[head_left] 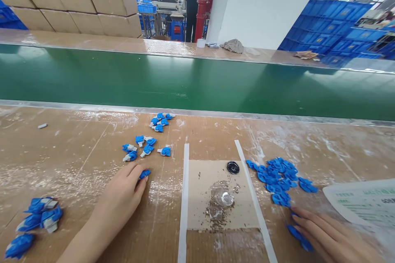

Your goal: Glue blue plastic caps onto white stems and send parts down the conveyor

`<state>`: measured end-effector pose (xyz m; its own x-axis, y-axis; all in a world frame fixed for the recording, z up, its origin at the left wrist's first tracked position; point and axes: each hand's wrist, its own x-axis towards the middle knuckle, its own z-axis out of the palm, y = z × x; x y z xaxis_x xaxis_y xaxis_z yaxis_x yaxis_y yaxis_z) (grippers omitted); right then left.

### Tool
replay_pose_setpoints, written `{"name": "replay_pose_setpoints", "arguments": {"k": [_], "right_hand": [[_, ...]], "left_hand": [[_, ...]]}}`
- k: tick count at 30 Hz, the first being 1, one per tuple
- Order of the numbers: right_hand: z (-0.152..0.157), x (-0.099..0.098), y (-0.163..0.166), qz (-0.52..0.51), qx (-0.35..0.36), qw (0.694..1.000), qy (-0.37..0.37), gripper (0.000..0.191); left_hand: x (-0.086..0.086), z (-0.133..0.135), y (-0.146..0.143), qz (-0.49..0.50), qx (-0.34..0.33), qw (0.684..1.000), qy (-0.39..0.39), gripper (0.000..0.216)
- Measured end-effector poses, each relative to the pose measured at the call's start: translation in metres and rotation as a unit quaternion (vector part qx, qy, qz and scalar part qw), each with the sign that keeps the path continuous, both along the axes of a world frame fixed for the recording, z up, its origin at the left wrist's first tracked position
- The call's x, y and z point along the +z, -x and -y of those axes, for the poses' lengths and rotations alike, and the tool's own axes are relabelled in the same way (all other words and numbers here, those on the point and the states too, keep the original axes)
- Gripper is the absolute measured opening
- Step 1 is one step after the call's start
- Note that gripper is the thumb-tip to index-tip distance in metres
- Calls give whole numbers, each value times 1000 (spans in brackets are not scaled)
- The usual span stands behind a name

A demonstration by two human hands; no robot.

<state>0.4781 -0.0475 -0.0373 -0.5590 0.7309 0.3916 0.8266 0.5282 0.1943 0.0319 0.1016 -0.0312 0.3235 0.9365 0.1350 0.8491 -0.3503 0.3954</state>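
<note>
Head view: the left hand (pixel 123 191) lies low on the table (pixel 77 152), its grip closed, thumb and forefinger pinched on one small blue piece (pixel 145 173) that touches the table just beyond the fingertips. The piece's long axis is seen to run nearly left to right, with the blue end pointing right and slightly away toward the belt. Its other end is hidden under the fingers, so whether a white part is fitted there cannot be told. The right hand (pixel 327 234) is laid flat with the fingers stretched out and nothing clasped, the tips resting on loose blue parts (pixel 298 234) at the near edge of the blue pile (pixel 279 178). The step in hand is judged to be the handling of a single piece at the table surface, beside the blue-and-white pieces (pixel 145 148) already spread just beyond. Any next move is judged to call for a steady pinch and a clear gap from those neighbours. Between the hands a cardboard sheet (pixel 200 197) with a black disc (pixel 233 167) is framed by two white strips (pixel 185 197), and the green conveyor belt (pixel 197 82) runs beyond.
</note>
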Motion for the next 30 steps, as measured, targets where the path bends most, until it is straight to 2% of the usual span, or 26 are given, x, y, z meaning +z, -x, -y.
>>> {"name": "replay_pose_setpoints", "arguments": {"k": [1,3,5,8,11,13,14,16,19,21,23,25,26,30], "right_hand": [[-5,8,5,26,12,1000,-7,41],[-9,20,15,15,-19,1000,2,39],[-9,24,29,-29,-64,997,21,37],[-12,22,60,-113,-77,990,47,31],[-26,20,96,-167,-32,984,59,29],[-38,20,113,-182,-13,982,57,29],[-44,21,119,-184,-6,981,57,30],[-52,20,125,-178,2,982,57,31],[-56,17,125,-157,5,986,63,31],[-55,15,124,-163,4,983,80,32],[-50,13,125,-210,-1,972,102,34],[-44,11,130,-307,-16,942,133,38],[-40,10,133,-371,-26,916,153,41],[-26,4,154,-606,-45,757,240,48]], "left_hand": [[2,3,-2,22,11,1000,19,26],[7,13,-8,99,48,991,78,30],[11,27,-21,219,87,956,172,36],[11,53,-49,420,102,846,313,39],[7,75,-79,565,133,732,356,33],[5,84,-93,616,150,679,370,31],[4,88,-98,628,148,664,379,30],[2,91,-103,635,133,650,397,30],[1,91,-105,632,119,644,414,32],[0,91,-105,625,117,654,410,33],[0,91,-105,614,119,675,392,32],[0,91,-108,614,118,682,380,31],[0,91,-109,620,117,676,382,32],[2,94,-117,653,110,625,413,36]]}}
